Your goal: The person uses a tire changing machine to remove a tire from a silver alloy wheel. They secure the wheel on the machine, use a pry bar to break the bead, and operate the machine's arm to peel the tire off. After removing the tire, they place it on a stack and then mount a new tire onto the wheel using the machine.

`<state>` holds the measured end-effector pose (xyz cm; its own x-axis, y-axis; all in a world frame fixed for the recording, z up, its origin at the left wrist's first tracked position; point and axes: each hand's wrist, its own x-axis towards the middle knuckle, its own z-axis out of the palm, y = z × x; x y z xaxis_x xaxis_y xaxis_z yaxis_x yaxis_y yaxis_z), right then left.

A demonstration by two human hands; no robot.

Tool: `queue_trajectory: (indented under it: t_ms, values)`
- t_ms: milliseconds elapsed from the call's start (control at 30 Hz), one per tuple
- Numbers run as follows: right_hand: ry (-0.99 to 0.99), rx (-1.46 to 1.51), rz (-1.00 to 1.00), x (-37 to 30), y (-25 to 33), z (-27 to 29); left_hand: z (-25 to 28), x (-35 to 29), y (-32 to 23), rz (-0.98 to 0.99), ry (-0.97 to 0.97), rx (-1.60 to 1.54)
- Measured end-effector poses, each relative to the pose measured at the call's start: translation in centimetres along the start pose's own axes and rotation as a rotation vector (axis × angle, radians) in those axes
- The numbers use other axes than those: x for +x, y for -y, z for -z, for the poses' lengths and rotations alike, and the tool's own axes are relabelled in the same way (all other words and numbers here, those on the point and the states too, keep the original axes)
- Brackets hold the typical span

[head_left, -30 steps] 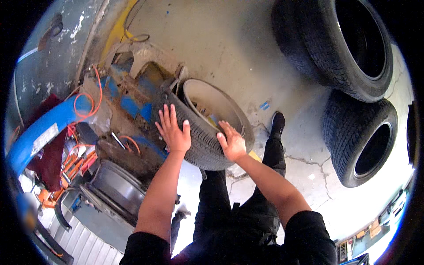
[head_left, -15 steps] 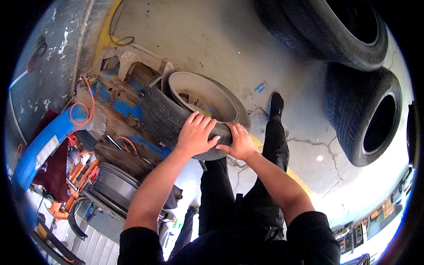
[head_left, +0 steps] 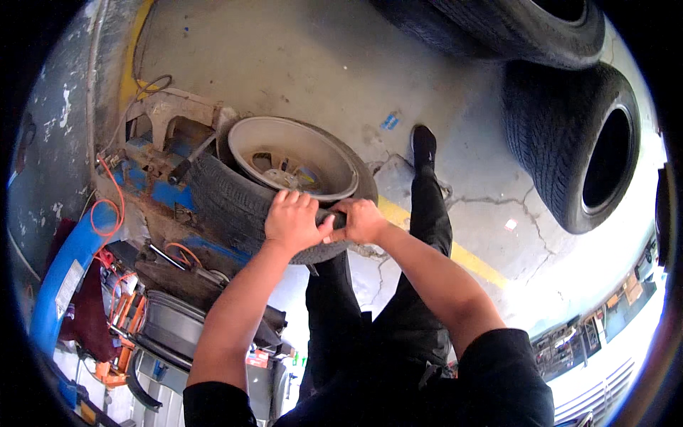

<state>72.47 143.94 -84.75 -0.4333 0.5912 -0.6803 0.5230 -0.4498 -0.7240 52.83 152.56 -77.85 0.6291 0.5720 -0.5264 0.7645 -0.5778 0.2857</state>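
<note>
The left hand (head_left: 292,225) and right hand (head_left: 361,220) grip the black rubber tire (head_left: 231,208) encircling a round grey metal rim (head_left: 302,153).

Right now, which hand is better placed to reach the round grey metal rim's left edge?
Probably your left hand: resting on the black rubber tire, nearer that side of the rim; your right hand sits farther right.

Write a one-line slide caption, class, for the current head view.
Left hand and right hand close together on a dark tire with a metal wheel inside it, other tires at right.
</note>
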Motion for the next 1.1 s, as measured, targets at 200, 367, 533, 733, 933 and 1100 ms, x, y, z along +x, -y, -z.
queue_trajectory:
  t_ms: [200,367,533,733,933,1100]
  values:
    - [0.037,-0.030,0.077,-0.4,0.8,0.6,1.2,-0.8,-1.0,0.038,0.070,0.050]
    - [0.109,-0.285,0.093,0.7,1.8,0.8,0.7,-2.4,-3.4,0.076,-0.157,0.062]
    - [0.101,-0.525,-0.065,-4.0,-1.0,2.0,-0.1,-11.1,-16.2,0.570,-0.382,-0.601]
    - [0.285,-0.980,-0.301,-12.3,-3.0,6.7,-9.4,-31.1,-30.0,0.840,-0.260,-0.923]
    - [0.115,-0.939,-0.171,-20.0,7.0,-0.6,-23.6,-52.0,-33.6,1.084,-0.332,-1.047]
    - [-0.218,-0.423,0.210,-20.8,9.1,-10.0,-32.8,-66.1,-36.7,1.270,-0.641,-1.162]
